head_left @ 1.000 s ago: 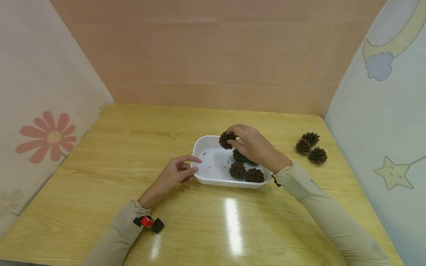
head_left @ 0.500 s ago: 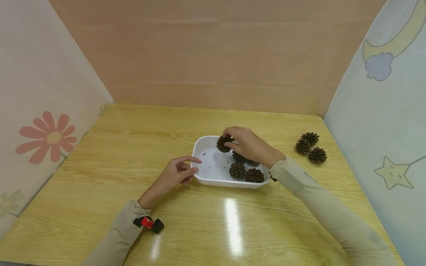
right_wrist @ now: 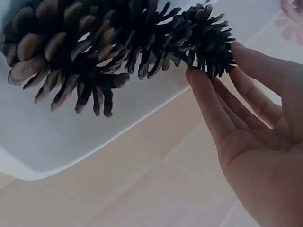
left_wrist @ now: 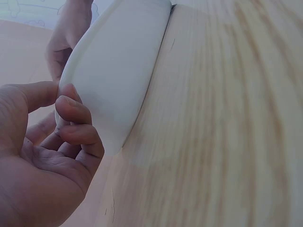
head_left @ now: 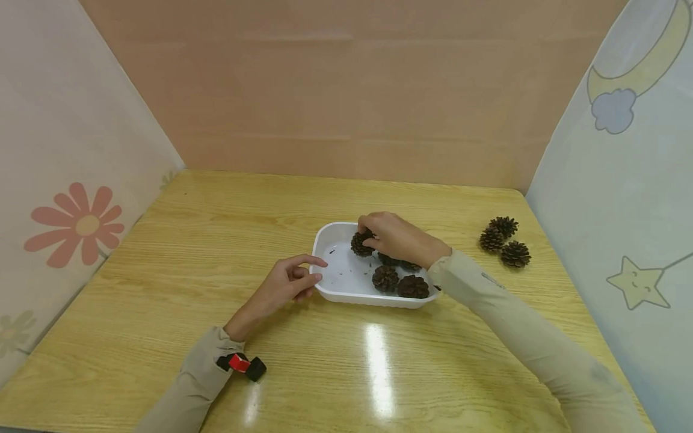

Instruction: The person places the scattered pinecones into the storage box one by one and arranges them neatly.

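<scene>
A white plastic tray [head_left: 341, 279] with rounded corners sits on the wooden table. My left hand [head_left: 281, 282] pinches its left rim between thumb and fingers; the left wrist view has the fingers [left_wrist: 73, 111] curled against the tray's outer wall. Over the tray's far side my right hand [head_left: 400, 237] holds a brown pine cone [head_left: 361, 245] by its fingertips, low inside the rim. Several more pine cones fill the tray's right half, among them a front one [head_left: 385, 279] and a darker one [head_left: 414, 287] at the corner. The right hand partly covers those behind.
Three pine cones [head_left: 505, 240] stand grouped on the table to the right of the tray. Small dark flakes lie on the tray floor. A tan panel [head_left: 346, 90] closes off the back, and patterned panels rise at both sides.
The right hand has moved slightly left and nearer, lowering the pine cone into the tray. The left hand keeps its place on the rim.
</scene>
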The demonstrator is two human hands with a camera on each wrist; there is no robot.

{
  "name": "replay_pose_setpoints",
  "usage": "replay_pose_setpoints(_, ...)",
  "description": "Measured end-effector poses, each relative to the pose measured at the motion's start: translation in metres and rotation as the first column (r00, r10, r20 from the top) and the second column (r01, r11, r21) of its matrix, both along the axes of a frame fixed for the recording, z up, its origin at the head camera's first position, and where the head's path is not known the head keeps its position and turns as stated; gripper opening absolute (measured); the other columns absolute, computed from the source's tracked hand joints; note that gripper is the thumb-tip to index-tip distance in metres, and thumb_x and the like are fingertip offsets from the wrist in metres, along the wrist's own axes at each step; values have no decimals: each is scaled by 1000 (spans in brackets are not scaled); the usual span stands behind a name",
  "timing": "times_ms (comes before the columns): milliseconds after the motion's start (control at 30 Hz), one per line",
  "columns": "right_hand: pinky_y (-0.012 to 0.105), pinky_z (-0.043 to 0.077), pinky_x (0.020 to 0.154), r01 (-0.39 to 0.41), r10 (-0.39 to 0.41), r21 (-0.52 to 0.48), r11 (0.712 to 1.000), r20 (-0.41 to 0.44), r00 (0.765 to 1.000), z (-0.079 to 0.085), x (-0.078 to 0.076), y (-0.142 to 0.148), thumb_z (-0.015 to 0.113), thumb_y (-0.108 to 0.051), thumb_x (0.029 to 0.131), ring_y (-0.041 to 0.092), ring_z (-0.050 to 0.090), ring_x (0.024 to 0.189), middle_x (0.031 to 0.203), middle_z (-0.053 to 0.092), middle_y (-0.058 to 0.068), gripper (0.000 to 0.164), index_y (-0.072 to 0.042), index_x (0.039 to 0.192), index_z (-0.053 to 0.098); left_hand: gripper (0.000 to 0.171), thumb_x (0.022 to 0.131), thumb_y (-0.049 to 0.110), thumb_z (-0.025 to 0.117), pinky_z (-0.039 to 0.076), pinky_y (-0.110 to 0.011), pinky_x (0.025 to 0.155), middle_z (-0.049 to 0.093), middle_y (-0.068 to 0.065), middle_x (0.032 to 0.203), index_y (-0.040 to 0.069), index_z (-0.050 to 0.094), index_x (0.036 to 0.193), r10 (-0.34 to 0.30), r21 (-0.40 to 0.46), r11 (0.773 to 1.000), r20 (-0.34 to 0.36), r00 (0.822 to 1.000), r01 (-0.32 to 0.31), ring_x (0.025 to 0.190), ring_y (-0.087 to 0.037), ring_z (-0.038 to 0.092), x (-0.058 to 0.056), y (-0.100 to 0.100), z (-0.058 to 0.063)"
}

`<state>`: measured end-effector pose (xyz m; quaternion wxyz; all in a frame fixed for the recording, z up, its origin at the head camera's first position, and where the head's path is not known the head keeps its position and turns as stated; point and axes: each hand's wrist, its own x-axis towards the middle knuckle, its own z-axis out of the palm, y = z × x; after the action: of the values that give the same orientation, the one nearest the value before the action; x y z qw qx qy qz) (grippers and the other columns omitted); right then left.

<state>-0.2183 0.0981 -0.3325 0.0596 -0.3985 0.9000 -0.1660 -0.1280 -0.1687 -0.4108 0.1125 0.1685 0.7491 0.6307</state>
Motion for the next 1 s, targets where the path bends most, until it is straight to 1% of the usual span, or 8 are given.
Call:
replay_pose_setpoints(100, 32, 55, 77, -1, 1, 39, 999, -8, 1000, -1, -1, -2, 70, -8, 94, 18, 64, 91, 104, 68, 7, 15, -5, 108, 65, 31, 99, 13, 65, 42, -27, 44, 58, -10, 63, -3, 63, 125, -1, 0, 1000, 1, 1000, 1, 49, -13, 48, 0, 0, 1)
replay_pose_setpoints(233, 32, 55, 77, -4, 5, 61, 998, -13, 1000, -2, -1, -2, 70, -8, 94, 18, 65, 91, 105, 68, 8, 16, -4, 109, 65, 31, 99, 13, 64, 42, -27, 44, 58, -9, 63, -3, 62, 125, -4, -1, 1000, 1, 1000, 4, 48, -12, 47, 1, 0, 1)
replay_pose_setpoints(400, 31, 55, 77, -2, 0, 81, 997, 24, 1000, -3, 0, -1, 70, -7, 94, 18, 64, 91, 106, 68, 9, 17, -3, 110, 66, 30, 99, 13, 64, 42, -27, 44, 57, -9, 63, -3, 63, 124, -6, -1, 1000, -3, 1000, 6, 49, -12, 47, 1, 0, 1)
replay_pose_setpoints(467, 31, 55, 78, 2, -5, 92, 996, 39, 999, -4, 0, -1, 69, -7, 94, 18, 64, 92, 108, 68, 10, 18, -3, 111, 66, 30, 99, 13, 64, 42, -27, 44, 57, -9, 63, -3, 62, 124, -6, -3, 1000, -5, 1000, 6, 49, -12, 47, 1, 0, 0)
replay_pose_setpoints(567, 33, 55, 81, 8, -12, 103, 995, 40, 999, -4, 0, 0, 70, -6, 94, 20, 65, 97, 111, 68, 11, 20, -2, 113, 66, 30, 99, 13, 64, 42, -27, 44, 58, -9, 63, -3, 62, 124, -6, -6, 1000, -7, 1000, 6, 49, -12, 47, 1, 0, 0)
replay_pose_setpoints(733, 36, 55, 87, 18, -22, 100, 995, 46, 999, -2, 0, 3, 68, -2, 93, 24, 65, 103, 114, 68, 12, 23, -1, 116, 66, 30, 99, 13, 64, 42, -26, 45, 58, -9, 63, -3, 62, 124, -6, -5, 1000, -8, 1000, 6, 49, -12, 47, 2, 0, 0)
replay_pose_setpoints(900, 38, 55, 87, 30, -36, 84, 996, 69, 997, 3, 2, 9, 66, -2, 94, 26, 65, 105, 115, 68, 12, 24, -2, 119, 66, 30, 99, 13, 64, 42, -27, 44, 58, -10, 63, -4, 62, 123, -7, 3, 1000, -10, 1000, 7, 49, -12, 47, 2, 0, 1)
replay_pose_setpoints(1000, 37, 55, 86, 41, -45, 70, 997, 66, 997, 8, 3, 14, 65, -3, 95, 24, 65, 105, 115, 68, 10, 23, -3, 119, 66, 30, 99, 12, 64, 42, -28, 44, 58, -10, 63, -5, 62, 123, -10, 13, 1000, -10, 1000, 10, 48, -14, 47, 1, 0, 1)
